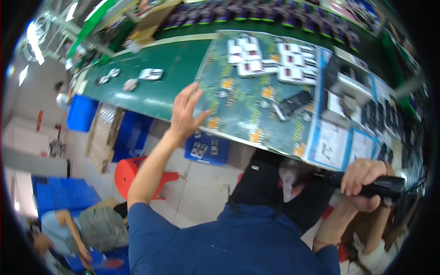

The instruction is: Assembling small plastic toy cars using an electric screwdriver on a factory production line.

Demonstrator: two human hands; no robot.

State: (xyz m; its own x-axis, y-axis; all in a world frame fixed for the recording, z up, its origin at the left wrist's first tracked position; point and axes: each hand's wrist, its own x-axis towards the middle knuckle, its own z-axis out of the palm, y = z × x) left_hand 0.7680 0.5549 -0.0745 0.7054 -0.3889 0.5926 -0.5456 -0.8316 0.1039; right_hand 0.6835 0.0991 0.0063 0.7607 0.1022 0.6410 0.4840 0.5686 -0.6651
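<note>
My left hand (185, 112) is raised by the front edge of the bench, fingers spread, holding nothing. My right hand (362, 178) is closed round a black cylindrical tool with a cord at one end, which looks like an electric screwdriver (387, 185). It lies sideways beyond the bench's right front corner, its thin end toward the left. On the patterned mat (243, 107) rest several white housings (293, 62) in two clusters toward the back. Nearer the front is one dark-faced device (293, 105), lying at a slant.
Grey-white boxes (350, 87) and printed sheets (327, 144) occupy the bench's right side. A purple-and-black rack row (256, 11) runs along the back. Below are a red stool (126, 176) and a blue bin (206, 149) of white parts. Co-workers sit at lower left (68, 229) and lower right.
</note>
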